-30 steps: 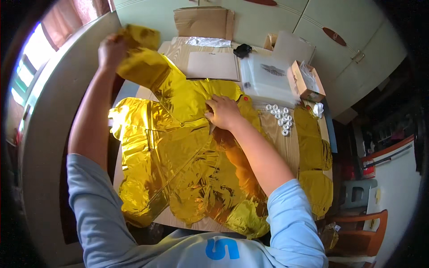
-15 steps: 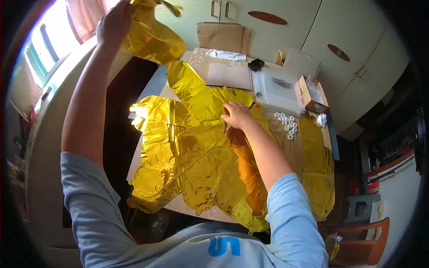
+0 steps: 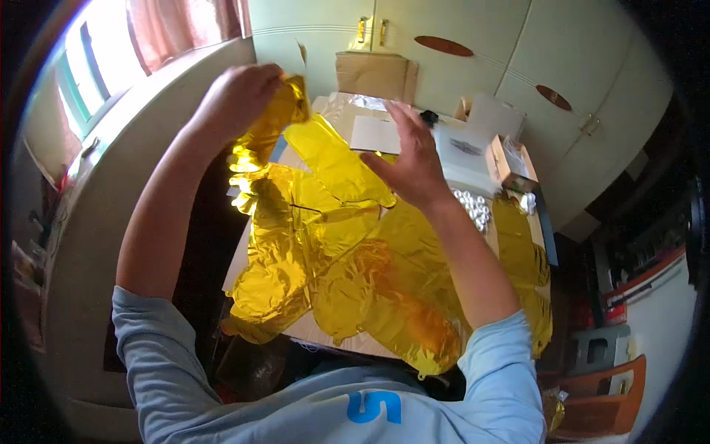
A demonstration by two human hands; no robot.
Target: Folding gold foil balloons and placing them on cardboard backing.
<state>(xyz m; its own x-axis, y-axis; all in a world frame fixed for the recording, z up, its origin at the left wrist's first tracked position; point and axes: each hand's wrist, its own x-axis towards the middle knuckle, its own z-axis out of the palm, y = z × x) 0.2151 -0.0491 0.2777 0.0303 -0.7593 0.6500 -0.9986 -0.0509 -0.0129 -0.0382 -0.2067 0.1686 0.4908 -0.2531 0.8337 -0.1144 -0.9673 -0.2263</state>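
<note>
Flat gold foil balloons [image 3: 281, 274] lie overlapping across the wooden table [image 3: 296, 325], creased and shiny, with small tabs along their edges. At the upper left, my left hand [image 3: 240, 92] is closed on a gold foil balloon [image 3: 277, 122] that hangs crumpled from my fingers. Whether that piece joins the foil strip [image 3: 333, 163] just below it, I cannot tell. My right hand [image 3: 414, 159] is raised over the far middle of the foil, thumb and fingers apart, holding nothing. Orange reflections [image 3: 429, 325] show on the near foil.
Small white rings [image 3: 472, 209] sit in a cluster right of my right forearm. Behind them are a clear plastic bag stack [image 3: 462, 159] and an open cardboard box [image 3: 514, 164]. More gold foil [image 3: 514, 237] lies along the right side. Cardboard [image 3: 377, 78] leans against the cabinets; a wooden chair [image 3: 606, 399] stands lower right.
My left hand has come down and inward with its foil. My right hand has let go of the foil on the table and lifted, opening. The foil on the table has shifted.
</note>
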